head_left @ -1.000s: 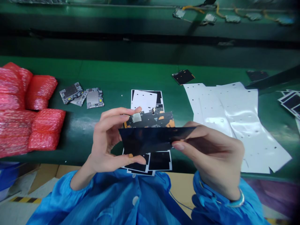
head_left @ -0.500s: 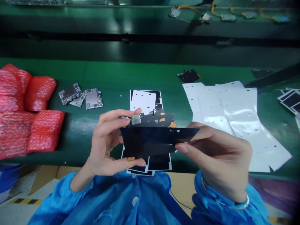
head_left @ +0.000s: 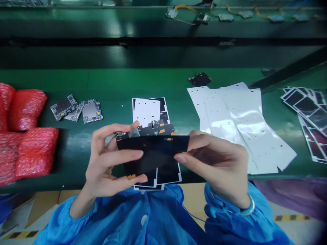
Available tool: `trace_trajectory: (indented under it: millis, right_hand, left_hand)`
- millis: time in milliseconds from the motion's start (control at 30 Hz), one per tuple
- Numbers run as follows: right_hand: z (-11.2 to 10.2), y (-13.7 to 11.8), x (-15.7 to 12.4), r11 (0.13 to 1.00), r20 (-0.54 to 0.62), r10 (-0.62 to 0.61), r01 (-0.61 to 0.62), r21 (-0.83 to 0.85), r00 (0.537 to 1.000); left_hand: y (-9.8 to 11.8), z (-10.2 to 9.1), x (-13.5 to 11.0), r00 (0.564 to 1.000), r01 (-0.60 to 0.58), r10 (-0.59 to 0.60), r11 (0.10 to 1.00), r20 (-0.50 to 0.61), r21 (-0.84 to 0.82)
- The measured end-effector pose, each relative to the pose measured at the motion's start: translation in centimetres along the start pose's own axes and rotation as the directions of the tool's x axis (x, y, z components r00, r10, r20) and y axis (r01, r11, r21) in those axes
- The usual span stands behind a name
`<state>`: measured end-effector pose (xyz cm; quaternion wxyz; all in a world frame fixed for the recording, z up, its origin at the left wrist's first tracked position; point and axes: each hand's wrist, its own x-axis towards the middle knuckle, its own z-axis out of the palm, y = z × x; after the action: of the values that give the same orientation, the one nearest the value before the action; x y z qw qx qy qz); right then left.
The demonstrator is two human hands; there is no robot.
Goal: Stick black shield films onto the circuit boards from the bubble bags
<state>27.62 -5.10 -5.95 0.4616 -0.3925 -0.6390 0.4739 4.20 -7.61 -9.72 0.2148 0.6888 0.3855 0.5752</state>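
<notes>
The left hand (head_left: 100,166) grasps a dark circuit board (head_left: 150,132) by its upper and lower edges, one finger lying across a black sheet (head_left: 155,160) in front of it. The right hand (head_left: 219,163) pinches that sheet's right edge between thumb and fingers, probably to keep it taut and lined up. Both are at the centre of the frame, above white-bordered sheets (head_left: 146,110) on the worktop (head_left: 114,112), perhaps laid there for easy reach.

The black sheet hides most of the board, so whether they touch is unclear. The right hand's curled fingers are mostly concealed. Red wrapped bundles (head_left: 37,153) are cut off at the left edge; small parts (head_left: 226,17) at upper right are blurred.
</notes>
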Motion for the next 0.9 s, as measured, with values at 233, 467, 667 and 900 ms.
trace_trajectory:
  millis: [233,467,667,900]
  right_hand:
    - [0.5,0.8,-0.2,0.835,0.086,-0.265,0.273,-0.478,0.960]
    - [-0.2,5.2,0.1,0.590,0.114,-0.233,0.233,-0.773,0.966]
    - [3.5,10.7,-1.6,0.632,0.465,-0.071,0.400,-0.664,0.883]
    - [1.4,10.9,-1.2,0.882,0.273,0.004,0.125,-0.455,0.962]
  left_hand:
    - [-0.1,0.0,0.2,0.976,-0.177,0.163,0.980,0.144,0.087]
    - [-4.3,-0.1,4.6,0.936,-0.214,0.179,0.973,0.304,0.086]
    - [-14.1,2.4,10.6,0.938,0.255,-0.300,0.936,0.171,0.243]
    - [-7.4,-1.0,1.7,0.790,0.433,-0.514,0.854,0.334,0.290]
